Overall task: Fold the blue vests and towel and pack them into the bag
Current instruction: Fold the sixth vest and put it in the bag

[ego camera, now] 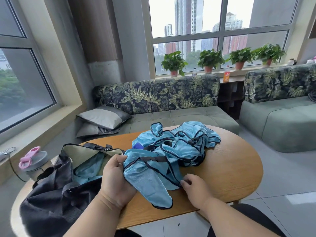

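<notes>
Wooden table (230,168): blue vest (145,178) in both hands' grip.

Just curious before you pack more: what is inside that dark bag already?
Light blue fabric shows through the open mouth of the dark bag. Anything deeper is hidden by the bag's sides.
</notes>
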A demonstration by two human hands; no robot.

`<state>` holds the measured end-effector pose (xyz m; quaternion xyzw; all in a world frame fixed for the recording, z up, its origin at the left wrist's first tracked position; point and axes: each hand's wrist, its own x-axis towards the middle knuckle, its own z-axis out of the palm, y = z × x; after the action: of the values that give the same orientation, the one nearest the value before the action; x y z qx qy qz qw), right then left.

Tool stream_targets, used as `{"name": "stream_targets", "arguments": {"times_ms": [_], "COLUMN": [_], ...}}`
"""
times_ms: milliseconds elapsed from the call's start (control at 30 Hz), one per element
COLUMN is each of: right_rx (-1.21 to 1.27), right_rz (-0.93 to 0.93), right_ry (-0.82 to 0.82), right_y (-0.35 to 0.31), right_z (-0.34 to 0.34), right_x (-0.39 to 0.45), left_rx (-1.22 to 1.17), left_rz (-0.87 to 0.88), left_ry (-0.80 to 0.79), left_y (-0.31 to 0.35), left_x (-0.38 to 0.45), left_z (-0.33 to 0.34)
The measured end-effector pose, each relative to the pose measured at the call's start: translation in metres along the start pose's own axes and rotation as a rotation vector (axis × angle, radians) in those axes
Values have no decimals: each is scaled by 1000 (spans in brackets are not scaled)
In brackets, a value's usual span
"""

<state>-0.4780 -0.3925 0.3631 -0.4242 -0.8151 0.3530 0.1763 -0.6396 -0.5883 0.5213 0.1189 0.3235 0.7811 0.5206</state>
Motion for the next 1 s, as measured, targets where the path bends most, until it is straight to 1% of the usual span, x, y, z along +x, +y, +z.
{"name": "stream_targets", "arguments": {"times_ms": [100,167,200,300,333,467,533,600,667,767,800,900,1000], "right_rx": [75,149,174,70,24,-197,-178,-15,268,712,808,935,1046], "right_rz": [9,27,23,30,18,14,34,52,112,189,179,65,0], "right_ry": [72,68,35,-128,-149,-77,-47,-16,4,34,35,64,65], "right_y": [-9,-14,-14,-18,-19,-31,-27,-18,-17,-47,-59,-88,-103], "right_z": [-8,-13,-14,-7,-3,1,-1,-1,-9,-33,-44,-72,-87], "right_x": [-3,-6,-8,-18,-21,-17,-17,-19,-20,-18,-16,-20,-20], "left_rx": [-34,-45,-44,14,37,35,37,78,90,103,102,124,140], "left_rz": [16,8,5,-7,-15,5,16,35,67,151,167,154,159], "left_ry": [-48,-83,-94,-122,-137,-180,-174,-123,-68,48,69,98,93], "left_y": [4,5,5,7,8,17,19,18,19,22,23,28,36], "left_x": [-8,-14,-16,-21,-23,-28,-32,-33,-31,-26,-24,-17,-7], "left_z": [2,8,11,20,23,32,32,26,19,1,-4,-13,-22]}}
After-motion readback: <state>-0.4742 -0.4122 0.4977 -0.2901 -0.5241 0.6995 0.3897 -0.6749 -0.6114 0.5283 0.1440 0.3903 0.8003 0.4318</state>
